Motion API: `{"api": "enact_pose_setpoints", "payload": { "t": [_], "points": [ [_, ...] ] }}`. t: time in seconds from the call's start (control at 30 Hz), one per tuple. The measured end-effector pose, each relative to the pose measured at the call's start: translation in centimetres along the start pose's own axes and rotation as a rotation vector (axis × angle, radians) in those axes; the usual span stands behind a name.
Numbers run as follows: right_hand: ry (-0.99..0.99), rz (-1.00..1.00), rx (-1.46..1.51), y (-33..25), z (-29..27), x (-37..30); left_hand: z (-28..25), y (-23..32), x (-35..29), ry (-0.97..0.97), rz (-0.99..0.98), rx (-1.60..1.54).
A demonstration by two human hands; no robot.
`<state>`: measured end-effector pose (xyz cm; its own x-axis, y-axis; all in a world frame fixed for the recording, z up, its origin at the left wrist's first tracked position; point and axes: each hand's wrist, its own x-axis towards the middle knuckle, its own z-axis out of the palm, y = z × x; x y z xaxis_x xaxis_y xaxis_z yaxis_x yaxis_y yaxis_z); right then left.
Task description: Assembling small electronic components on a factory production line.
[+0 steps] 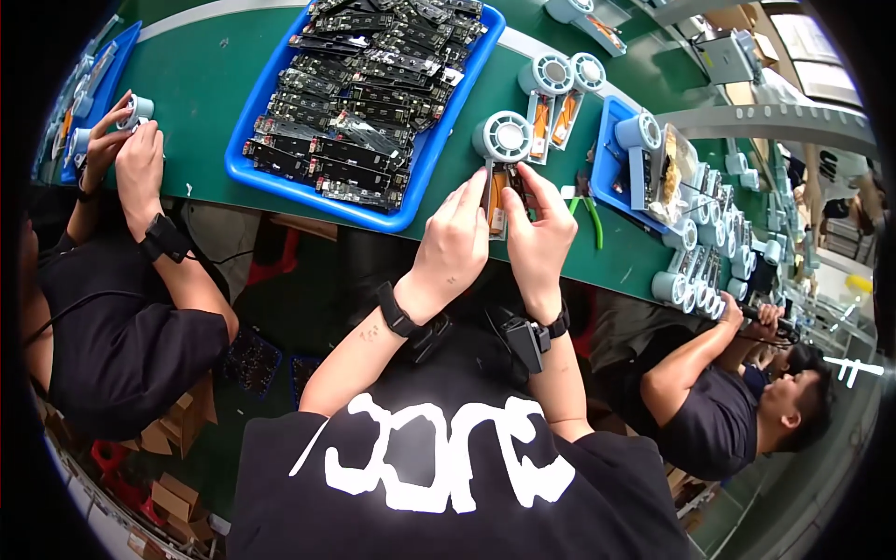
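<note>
A light-blue handheld fan (504,137) lies at the near edge of the green table, round head away from me and handle toward me. My left hand (455,245) is closed on the left side of its opened handle. On the right side my right hand (539,241) has thumb and fingers closed around the same handle. Between the hands an orange battery-like part (497,207) shows inside the handle. A dark strip lies by my right fingertips, partly hidden by them. Left of the hands stands a blue tray (327,211) piled with black circuit boards (359,103).
Two similar fans (551,73) with open handles lie beyond. Green-handled cutters (588,207) and a small blue tray (608,177) are at the right. Many more fans (714,224) crowd the right side. Co-workers sit on both sides; the left one's hands (140,154) hold a fan part.
</note>
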<state>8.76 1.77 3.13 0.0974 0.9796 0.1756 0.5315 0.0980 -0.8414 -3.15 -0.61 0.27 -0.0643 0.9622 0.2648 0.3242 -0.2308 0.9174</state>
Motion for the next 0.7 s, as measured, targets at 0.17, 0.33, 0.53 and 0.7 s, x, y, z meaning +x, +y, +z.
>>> {"api": "enact_pose_setpoints", "payload": {
  "t": [0.17,0.33,0.53,0.7],
  "points": [
    [0.101,-0.16,-0.175,0.5,1.5,-0.5,-0.4,-0.7,-0.1,-0.023,0.023,-0.047],
    [0.123,-0.249,-0.269,0.5,1.8,-0.4,-0.2,-1.5,-0.1,-0.007,0.055,-0.094],
    [0.119,-0.19,-0.288,0.0,2.4,-1.0,-0.6,-1.8,-0.3,-0.011,-0.008,-0.199],
    [0.155,-0.24,-0.369,0.0,2.8,-0.6,-0.7,-1.8,0.3,-0.019,-0.033,-0.232]
  ]
}}
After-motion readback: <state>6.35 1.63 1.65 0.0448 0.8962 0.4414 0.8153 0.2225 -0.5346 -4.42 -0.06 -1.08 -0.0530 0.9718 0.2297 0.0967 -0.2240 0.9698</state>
